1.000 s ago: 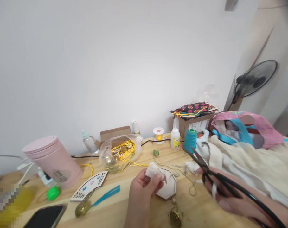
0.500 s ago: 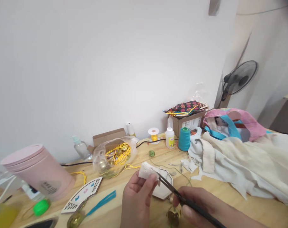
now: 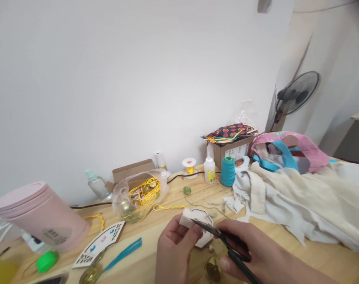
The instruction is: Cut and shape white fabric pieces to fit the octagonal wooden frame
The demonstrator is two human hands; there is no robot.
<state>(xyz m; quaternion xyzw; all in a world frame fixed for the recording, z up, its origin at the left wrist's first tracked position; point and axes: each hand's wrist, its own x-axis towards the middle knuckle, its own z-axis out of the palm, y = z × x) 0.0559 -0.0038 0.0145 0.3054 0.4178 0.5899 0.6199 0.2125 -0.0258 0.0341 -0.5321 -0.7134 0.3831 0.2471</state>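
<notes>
My left hand [image 3: 177, 240] is closed on a small piece of white cloth [image 3: 186, 217], pinched between thumb and fingers. In my right hand [image 3: 246, 240] I hold black scissors [image 3: 213, 229], their blades pointing left with the tips against the cloth. Whether the blades are fully closed is hard to make out. Behind and below the hands lies a white octagonal plaque with a dark edge [image 3: 208, 233], partly hidden by them. A brass bell [image 3: 212, 269] hangs or lies beneath my right hand, next to a small bead.
To the left are a pink bin [image 3: 40, 217], a fan-shaped card [image 3: 99, 245], a teal tassel [image 3: 124, 252] and a plastic bag of bells and yellow cord [image 3: 143, 193]. Behind stand a glue bottle [image 3: 209, 171] and a teal thread cone [image 3: 227, 173]. Crumpled pale cloth [image 3: 300, 197] covers the right.
My right hand has turned the scissors, and the blades now reach across the cloth from higher up. Both hands have shifted slightly to the right, and the view has tilted a little.
</notes>
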